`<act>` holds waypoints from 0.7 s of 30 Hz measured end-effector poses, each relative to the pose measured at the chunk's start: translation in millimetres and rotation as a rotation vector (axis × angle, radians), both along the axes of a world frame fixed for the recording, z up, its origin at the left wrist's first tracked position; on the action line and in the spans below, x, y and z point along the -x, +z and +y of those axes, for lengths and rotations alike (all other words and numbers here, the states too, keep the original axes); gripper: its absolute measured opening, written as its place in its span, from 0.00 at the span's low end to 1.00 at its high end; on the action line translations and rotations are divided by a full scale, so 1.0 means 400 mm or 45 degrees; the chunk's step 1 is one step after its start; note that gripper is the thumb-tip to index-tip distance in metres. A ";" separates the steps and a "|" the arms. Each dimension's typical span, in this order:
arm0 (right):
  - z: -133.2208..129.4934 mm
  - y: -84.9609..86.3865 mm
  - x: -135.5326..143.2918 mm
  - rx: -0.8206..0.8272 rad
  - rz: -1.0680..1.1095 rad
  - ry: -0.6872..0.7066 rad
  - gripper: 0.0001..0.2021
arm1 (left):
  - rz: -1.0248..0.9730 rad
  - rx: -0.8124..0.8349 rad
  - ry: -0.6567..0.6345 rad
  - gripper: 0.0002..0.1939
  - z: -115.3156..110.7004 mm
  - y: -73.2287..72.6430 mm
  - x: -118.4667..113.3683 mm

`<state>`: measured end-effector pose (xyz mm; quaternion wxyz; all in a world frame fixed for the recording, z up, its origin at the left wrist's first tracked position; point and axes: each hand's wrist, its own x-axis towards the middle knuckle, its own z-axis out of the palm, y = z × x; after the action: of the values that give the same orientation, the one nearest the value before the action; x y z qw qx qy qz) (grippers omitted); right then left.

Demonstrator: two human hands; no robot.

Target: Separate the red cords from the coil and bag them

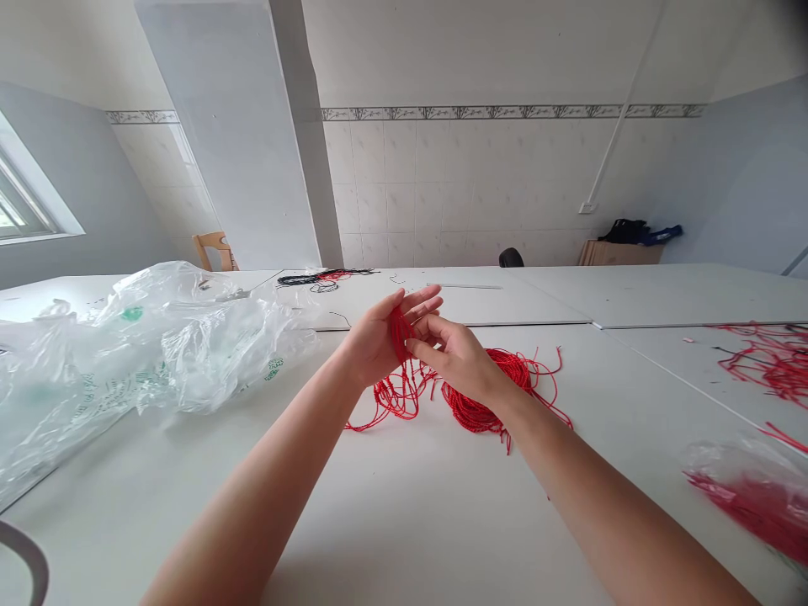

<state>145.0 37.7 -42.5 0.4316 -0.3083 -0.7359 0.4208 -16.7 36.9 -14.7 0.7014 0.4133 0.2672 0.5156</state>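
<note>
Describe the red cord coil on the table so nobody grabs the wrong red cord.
On the white table, find the right hand, right of centre. The red cord coil lies partly behind it. It's a thick, rounded coil on the bare tabletop, unlike the bundle in the hands, the loose tangle far right, or the bagged cords.
</note>
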 end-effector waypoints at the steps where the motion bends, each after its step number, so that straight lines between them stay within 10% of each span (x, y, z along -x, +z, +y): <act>1: 0.001 0.000 0.000 0.003 -0.006 0.001 0.07 | -0.006 0.001 0.000 0.21 0.001 0.000 -0.001; 21: -0.004 -0.010 -0.003 0.025 -0.174 0.042 0.19 | -0.240 0.039 0.184 0.26 -0.011 0.028 -0.014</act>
<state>146.0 36.0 -46.4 0.3706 -0.3283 -0.7644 0.4129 -10.9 32.6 -3.6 0.6907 0.3319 0.2371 0.5971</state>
